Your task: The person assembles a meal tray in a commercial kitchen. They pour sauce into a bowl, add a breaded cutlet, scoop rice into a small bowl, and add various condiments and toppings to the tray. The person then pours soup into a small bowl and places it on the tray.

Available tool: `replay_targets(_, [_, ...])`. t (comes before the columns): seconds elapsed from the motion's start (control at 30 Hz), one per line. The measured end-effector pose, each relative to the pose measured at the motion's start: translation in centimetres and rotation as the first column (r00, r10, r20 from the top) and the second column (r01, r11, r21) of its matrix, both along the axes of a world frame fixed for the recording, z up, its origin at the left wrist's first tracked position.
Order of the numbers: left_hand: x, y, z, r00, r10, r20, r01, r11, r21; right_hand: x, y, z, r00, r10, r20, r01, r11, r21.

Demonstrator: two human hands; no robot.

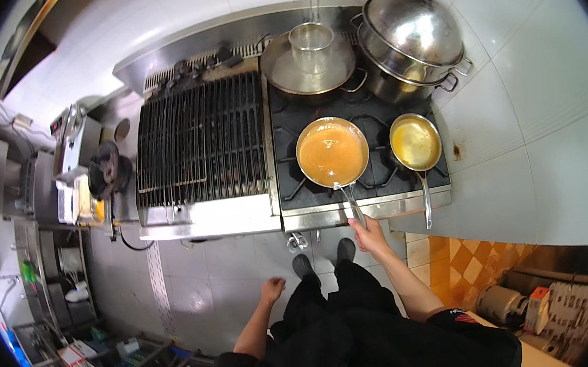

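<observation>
A long-handled frying pan (313,175) full of smooth orange-brown sauce (332,151) stands over the front left burner of the black gas range. My right hand (369,237) is wrapped round its metal handle. To its right, a smaller pan (422,166) with a shallow yellow liquid rests on another burner, its handle pointing toward me. My left hand (273,289) hangs low in front of the stove, fingers curled, and nothing shows in it.
Behind the pan sits a wide pot (273,72) of cloudy liquid with a strainer (312,38) in it. A domed, lidded steamer pot (412,27) fills the back right, beside the tiled wall. A black grill grate (199,139) lies to the left; crowded shelving (105,357) stands lower left.
</observation>
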State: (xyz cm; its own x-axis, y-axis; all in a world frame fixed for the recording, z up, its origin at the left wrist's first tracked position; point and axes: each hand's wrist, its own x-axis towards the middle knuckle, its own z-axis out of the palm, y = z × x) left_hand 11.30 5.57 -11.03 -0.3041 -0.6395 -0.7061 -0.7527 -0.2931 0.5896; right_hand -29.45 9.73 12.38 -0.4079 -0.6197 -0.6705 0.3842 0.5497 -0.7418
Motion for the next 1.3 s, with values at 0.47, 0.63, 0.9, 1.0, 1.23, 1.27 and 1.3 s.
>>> replay_targets(0.47, [-23.5,-3.0,-2.9,0.292,0.936,-0.195,-0.661,0.345,0.666,-3.2,-0.8,-0.3,0.958,0.21,0.195,-0.209,0.978,-0.03])
replay_targets(0.63, [-23.7,-2.6,-3.6,0.123,0.991,-0.054,-0.45,0.104,0.887,-3.5,-0.7,-0.6,0.955,0.144,0.261,-0.136,0.99,-0.048])
replay_targets(0.9, [-23.3,-5.2,-3.1,0.022,0.986,0.164,-0.27,-0.152,0.951,-2.9,-1.4,0.4,0.934,0.158,0.319,-0.147,0.987,-0.06])
replay_targets(1.0, [-23.0,-5.5,-3.6,0.063,0.994,0.092,-0.299,-0.069,0.952,-2.8,-1.2,0.0,0.932,0.173,0.319,-0.149,0.984,-0.1])
replay_targets(1.23, [-22.5,-4.7,-3.8,0.05,0.998,0.044,-0.243,-0.031,0.969,-2.6,-1.4,0.4,0.954,0.204,0.221,-0.193,0.979,-0.07])
replay_targets(1.27, [-22.8,-4.6,-3.9,0.056,0.998,0.008,-0.268,0.008,0.963,-2.6,-1.4,0.3,0.954,0.203,0.22,-0.192,0.979,-0.072])
replay_targets(1.3, [-23.1,-4.6,-4.1,0.063,0.998,-0.028,-0.294,0.045,0.955,-2.7,-1.3,0.3,0.954,0.203,0.219,-0.191,0.979,-0.073])
